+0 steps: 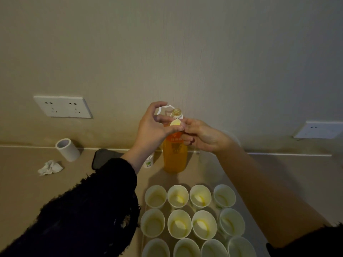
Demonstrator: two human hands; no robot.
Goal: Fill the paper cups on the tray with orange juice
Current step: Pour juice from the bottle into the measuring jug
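An orange juice bottle (174,156) stands upright on the counter behind the tray, its mouth uncapped and a white carry loop (163,108) at its neck. My left hand (157,127) pinches the pale yellow cap (175,122) just below the bottle's mouth. My right hand (200,134) grips the bottle's upper part from the right. Several white paper cups (179,223) stand in rows on the tray (143,242) at the bottom of the view. Some show a little yellow liquid at the bottom.
A roll of tape (67,149) and a crumpled tissue (50,167) lie at the left of the counter. A dark flat object (104,157) and a small stack of cups (149,162) sit behind my left wrist. Wall sockets (63,107) are behind.
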